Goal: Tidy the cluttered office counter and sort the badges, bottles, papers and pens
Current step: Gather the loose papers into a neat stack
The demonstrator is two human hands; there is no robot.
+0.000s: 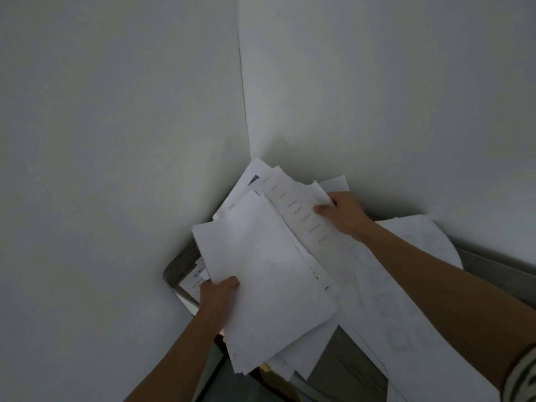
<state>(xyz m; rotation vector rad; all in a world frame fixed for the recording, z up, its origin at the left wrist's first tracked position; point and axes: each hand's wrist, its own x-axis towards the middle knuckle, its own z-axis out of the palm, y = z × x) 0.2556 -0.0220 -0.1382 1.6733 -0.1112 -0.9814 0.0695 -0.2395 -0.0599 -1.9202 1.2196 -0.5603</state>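
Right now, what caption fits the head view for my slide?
Left hand and right hand grip a loose stack of papers in a white wall corner.

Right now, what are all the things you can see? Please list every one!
paper stack: one bundle of many sheets, white, held up before the wall corner
loose sheets: several, white, lying under the right arm
printed sheet: one, white with a blue mark, behind the left hand
grey rim: one, grey, low by the left wall
walls: two, white, meeting in a corner
left hand: one, grips the stack's lower left edge
right hand: one, grips its upper right edge
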